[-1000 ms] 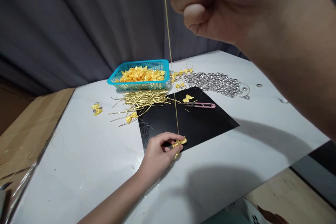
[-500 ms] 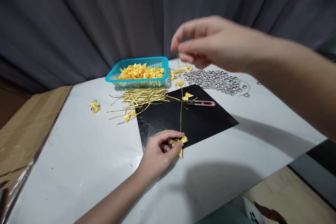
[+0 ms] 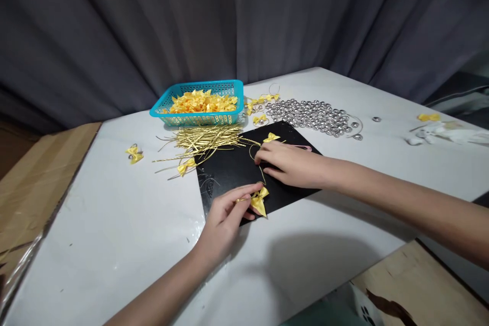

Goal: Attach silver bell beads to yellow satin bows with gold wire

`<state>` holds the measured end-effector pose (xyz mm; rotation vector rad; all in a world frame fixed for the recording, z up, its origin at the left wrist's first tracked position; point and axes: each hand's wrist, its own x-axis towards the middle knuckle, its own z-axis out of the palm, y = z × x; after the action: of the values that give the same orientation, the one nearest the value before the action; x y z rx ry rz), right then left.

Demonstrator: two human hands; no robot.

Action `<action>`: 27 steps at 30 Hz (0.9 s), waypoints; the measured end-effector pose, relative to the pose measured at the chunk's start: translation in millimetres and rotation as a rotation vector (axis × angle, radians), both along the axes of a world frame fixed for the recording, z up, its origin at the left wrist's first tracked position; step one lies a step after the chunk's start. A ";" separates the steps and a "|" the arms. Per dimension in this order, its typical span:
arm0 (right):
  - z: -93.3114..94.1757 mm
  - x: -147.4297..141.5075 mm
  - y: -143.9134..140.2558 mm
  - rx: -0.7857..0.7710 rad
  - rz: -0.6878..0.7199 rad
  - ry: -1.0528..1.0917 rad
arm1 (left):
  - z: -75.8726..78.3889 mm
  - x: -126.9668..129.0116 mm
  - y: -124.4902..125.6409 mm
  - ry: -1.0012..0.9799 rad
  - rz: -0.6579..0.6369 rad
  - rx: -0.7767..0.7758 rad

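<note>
A small yellow satin ribbon bow [image 3: 260,200] is pinched between thumb and fingertips of the left hand [image 3: 225,214] at the near edge of a black square mat [image 3: 229,168], which lies on the white surface [image 3: 126,224]. A thin gold wire tie [image 3: 256,163] curves up from the bow toward the right hand [image 3: 290,163], which rests fingers-down on the mat; whether it grips the wire or merely presses it cannot be told. The bow is judged very light, soft and easily crushed, so it is best taken at its knotted middle rather than by the loops; the wire is judged thin, springy and bendable, best held near its end. At the far side, a teal perforated plastic basket [image 3: 198,117] is heaped with more yellow bows. Just in front of it, a loose pile of gold wire ties [image 3: 206,140] is spread, and to the right a cluster of small silver bells [image 3: 309,116] lies uncontained on the surface.
</note>
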<state>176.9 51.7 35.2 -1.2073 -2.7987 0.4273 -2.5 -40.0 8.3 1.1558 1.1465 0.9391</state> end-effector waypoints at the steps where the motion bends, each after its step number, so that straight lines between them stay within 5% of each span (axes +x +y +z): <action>1: 1.4 1.9 -3.4 0.030 0.013 0.053 | -0.1 0.1 0.1 -0.011 0.004 -0.012; 5: 3.9 6.4 -19.3 -0.041 0.165 0.421 | -2.7 -0.5 0.6 -0.074 0.011 -0.025; 8: 0.4 4.0 -29.1 -0.089 0.244 0.497 | -5.1 -1.2 0.2 -0.091 0.011 -0.025; 17: -13.6 0.9 -33.4 0.221 0.365 0.509 | -6.4 3.9 1.0 -0.017 -0.035 0.027; 22: -9.0 13.1 -45.9 -0.072 0.240 0.670 | -8.0 4.8 1.4 0.009 -0.020 0.016; 27: -8.0 20.0 -55.8 -0.292 0.167 0.500 | -6.0 3.7 -0.6 0.056 -0.011 0.015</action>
<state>196.9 -4.1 27.2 -0.7608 -2.4568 1.0196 1.3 -40.5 2.3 1.2055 1.1785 0.9137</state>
